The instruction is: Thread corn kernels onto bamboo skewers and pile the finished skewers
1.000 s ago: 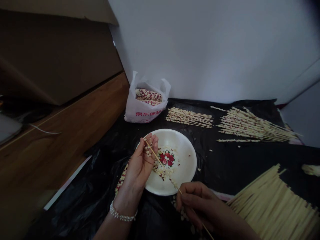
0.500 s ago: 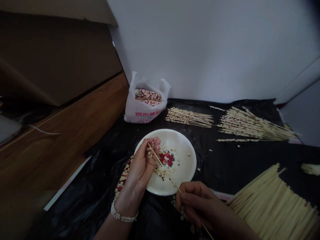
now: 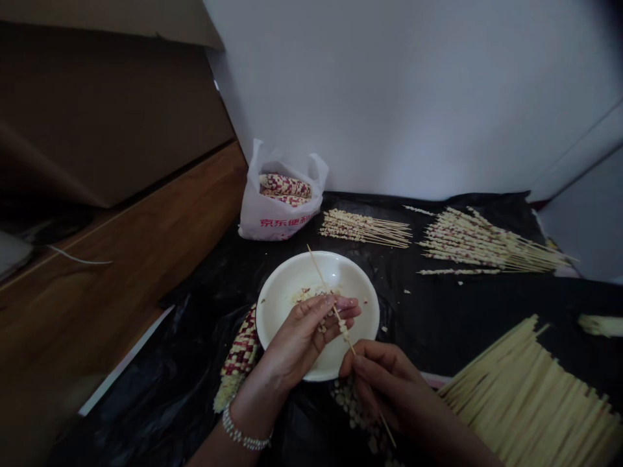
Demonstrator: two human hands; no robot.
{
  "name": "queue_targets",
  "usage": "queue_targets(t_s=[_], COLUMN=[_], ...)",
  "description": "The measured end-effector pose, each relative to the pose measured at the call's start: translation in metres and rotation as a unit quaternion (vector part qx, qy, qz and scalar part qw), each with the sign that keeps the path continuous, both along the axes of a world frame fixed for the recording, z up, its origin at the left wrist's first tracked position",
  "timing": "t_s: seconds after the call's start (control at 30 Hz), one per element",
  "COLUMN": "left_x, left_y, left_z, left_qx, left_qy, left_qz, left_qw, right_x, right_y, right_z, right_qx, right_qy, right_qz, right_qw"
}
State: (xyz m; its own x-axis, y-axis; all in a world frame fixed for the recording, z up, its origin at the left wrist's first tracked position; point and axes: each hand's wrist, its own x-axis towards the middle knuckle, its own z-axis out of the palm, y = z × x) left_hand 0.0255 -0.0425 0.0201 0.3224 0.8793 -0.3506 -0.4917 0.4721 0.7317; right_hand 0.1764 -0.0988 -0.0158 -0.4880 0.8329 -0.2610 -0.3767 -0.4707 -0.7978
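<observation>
My right hand grips a thin wooden skewer between thumb and fingers, low on its length. A few pale corn kernels are threaded on it just above those fingers. Over the white bowl, my left hand closes thumb and fingertips around the skewer, whose bare tip points up past them. Loose kernels lie in that half-curled palm. Whether the left fingertips pinch a kernel on the stick is too small to tell. More kernel bits lie in the bowl, partly hidden by the hand.
A partly stripped corn cob lies left of the bowl. Behind it stands a plastic bag with cobs. Two groups of filled skewers lie at the back, bare sticks at right. Black plastic sheeting covers the surface.
My left hand has moved right and down along the skewer, close to my right hand. The skewer's tip now sticks out above the left fingers. My right hand stays almost in place.
</observation>
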Motion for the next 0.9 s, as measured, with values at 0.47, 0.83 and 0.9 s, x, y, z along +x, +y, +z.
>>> queue_targets(t_s=[0.47, 0.83, 0.9], left_x=[-0.014, -0.013, -0.014], left_y=[0.016, 0.017, 0.019], left_z=[0.0, 0.006, 0.004], left_qx=[-0.101, -0.084, -0.08], left_qy=[-0.096, -0.058, -0.056], left_qz=[0.072, 0.116, 0.151], left_qw=[0.988, 0.988, 0.984], right_x=[0.0, 0.0, 0.0], right_y=[-0.001, 0.0, 0.0], right_z=[-0.004, -0.001, 0.001], right_qx=[-0.012, -0.006, -0.008], right_qy=[-0.009, -0.008, -0.004], right_qz=[-0.016, -0.008, -0.002], right_qw=[1.0, 1.0, 1.0])
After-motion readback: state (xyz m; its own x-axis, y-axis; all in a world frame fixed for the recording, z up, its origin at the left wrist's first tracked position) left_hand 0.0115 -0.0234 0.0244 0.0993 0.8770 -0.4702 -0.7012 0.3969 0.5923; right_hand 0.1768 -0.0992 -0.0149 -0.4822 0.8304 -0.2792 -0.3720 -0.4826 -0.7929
